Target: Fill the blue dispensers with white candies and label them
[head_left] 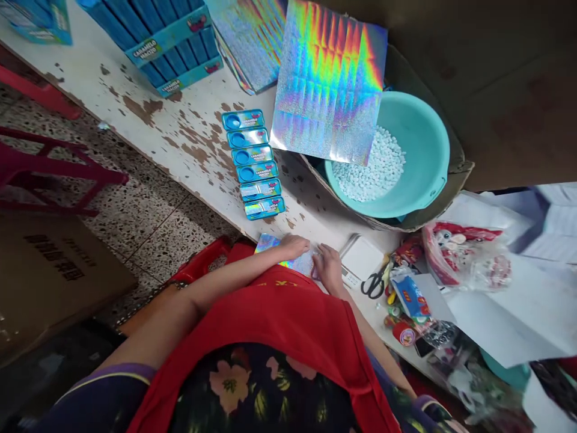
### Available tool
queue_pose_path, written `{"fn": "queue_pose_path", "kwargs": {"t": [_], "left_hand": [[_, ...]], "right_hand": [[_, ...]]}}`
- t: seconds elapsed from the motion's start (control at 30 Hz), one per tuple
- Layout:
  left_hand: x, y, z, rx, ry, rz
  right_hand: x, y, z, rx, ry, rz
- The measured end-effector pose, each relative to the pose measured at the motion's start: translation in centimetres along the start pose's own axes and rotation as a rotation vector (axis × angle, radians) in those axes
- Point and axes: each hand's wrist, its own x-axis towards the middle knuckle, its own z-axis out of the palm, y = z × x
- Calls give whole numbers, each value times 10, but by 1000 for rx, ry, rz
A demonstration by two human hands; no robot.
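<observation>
My left hand (pixel 293 245) and my right hand (pixel 328 266) rest close together on a small holographic sheet (pixel 270 245) at the near edge of the worn white table (pixel 148 120). Both hands have fingers curled and pressed down on the foil; whether something lies wrapped under it is hidden. Just beyond them lies a row of several blue candy boxes (pixel 253 163). A large holographic sheet (pixel 331 81) leans over a teal basin (pixel 428 150) of small white candies (pixel 374 168).
A small white scale (pixel 360 257), black scissors (pixel 374 282) and assorted packets (pixel 464 255) lie to the right. Stacked blue display cartons (pixel 157 42) and more foil sheets (pixel 252 42) stand at the back. Red stools (pixel 54 174) and a cardboard box (pixel 49 270) stand on the floor at left.
</observation>
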Motion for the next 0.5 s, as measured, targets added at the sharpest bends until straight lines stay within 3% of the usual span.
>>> {"fn": "queue_pose_path", "kwargs": {"t": [0.17,0.5], "left_hand": [[2,-3,4,7,-9,-47],[11,-6,7,18,-32,-60]], "right_hand": [[-18,0,16,-116,-10,-60],[-26,1,-1,-131,-14,-148]]}}
